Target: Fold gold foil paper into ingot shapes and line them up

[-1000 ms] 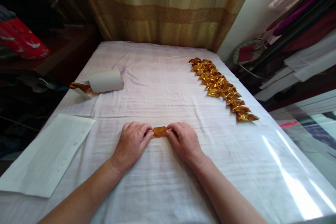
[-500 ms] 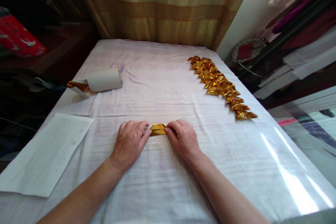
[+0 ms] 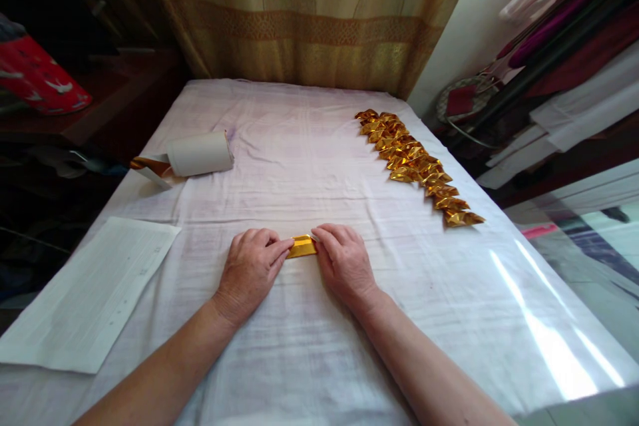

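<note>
Between my hands lies a small folded piece of gold foil paper (image 3: 302, 246), now a narrow flat strip on the white cloth (image 3: 299, 339). My left hand (image 3: 251, 265) pinches its left end, thumb and forefinger pressed together. At the right end, the fingers of my right hand (image 3: 345, 262) are closed on it, near a small pale edge. To the right, several folded gold foil pieces (image 3: 412, 158) stand in overlapping rows that run diagonally along the cloth.
A pale roll (image 3: 200, 154) with a gold-lined loose end lies at the left. Nearer me is a printed white sheet (image 3: 90, 296). A red container (image 3: 42, 73) stands on a dark side table. A gold curtain (image 3: 304, 20) hangs behind; clothes (image 3: 579, 106) hang at the right.
The upper edge of the gold paper, sloped at its corners before, is folded down into a straighter, narrower strip. My left fingers have shifted slightly right along it.
</note>
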Motion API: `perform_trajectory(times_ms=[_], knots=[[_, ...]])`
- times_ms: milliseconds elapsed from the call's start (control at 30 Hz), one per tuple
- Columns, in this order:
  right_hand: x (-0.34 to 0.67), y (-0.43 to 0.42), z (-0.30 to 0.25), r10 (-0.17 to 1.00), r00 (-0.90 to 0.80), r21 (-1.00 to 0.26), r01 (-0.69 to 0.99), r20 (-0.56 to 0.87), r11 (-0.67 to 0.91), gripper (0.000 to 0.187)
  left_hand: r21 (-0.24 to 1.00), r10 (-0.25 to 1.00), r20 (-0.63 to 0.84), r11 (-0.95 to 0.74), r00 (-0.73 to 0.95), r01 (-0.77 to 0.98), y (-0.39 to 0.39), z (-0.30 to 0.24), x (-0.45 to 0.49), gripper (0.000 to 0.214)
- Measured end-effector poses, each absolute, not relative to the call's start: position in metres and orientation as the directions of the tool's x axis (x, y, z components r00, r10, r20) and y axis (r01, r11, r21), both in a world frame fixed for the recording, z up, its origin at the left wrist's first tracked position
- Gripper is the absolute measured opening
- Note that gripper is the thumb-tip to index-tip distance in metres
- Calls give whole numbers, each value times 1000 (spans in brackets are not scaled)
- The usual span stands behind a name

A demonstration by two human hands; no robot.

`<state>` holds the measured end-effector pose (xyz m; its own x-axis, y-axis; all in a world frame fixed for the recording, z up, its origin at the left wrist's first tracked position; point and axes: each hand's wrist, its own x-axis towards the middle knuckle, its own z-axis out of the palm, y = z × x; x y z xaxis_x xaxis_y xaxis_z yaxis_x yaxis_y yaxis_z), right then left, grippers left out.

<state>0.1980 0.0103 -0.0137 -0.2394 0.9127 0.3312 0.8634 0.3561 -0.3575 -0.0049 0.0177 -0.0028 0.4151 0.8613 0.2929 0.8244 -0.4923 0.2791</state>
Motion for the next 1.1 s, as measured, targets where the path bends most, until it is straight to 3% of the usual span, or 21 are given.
perform_trajectory(times_ms=[200, 533, 1100], knots=[[186, 0, -8, 859, -496, -272, 815, 126, 511, 53, 273, 852, 307, -505, 423, 819, 17, -2, -5, 20], [205, -9, -6, 913, -407, -226, 890, -6, 396, 58, 249, 837, 329, -524, 438, 814, 17, -4, -8, 20], [201, -12, -2, 938, -345, -209, 918, -11, 336, 54, 98, 776, 331, -594, 537, 798, 8, 15, -33, 20]])
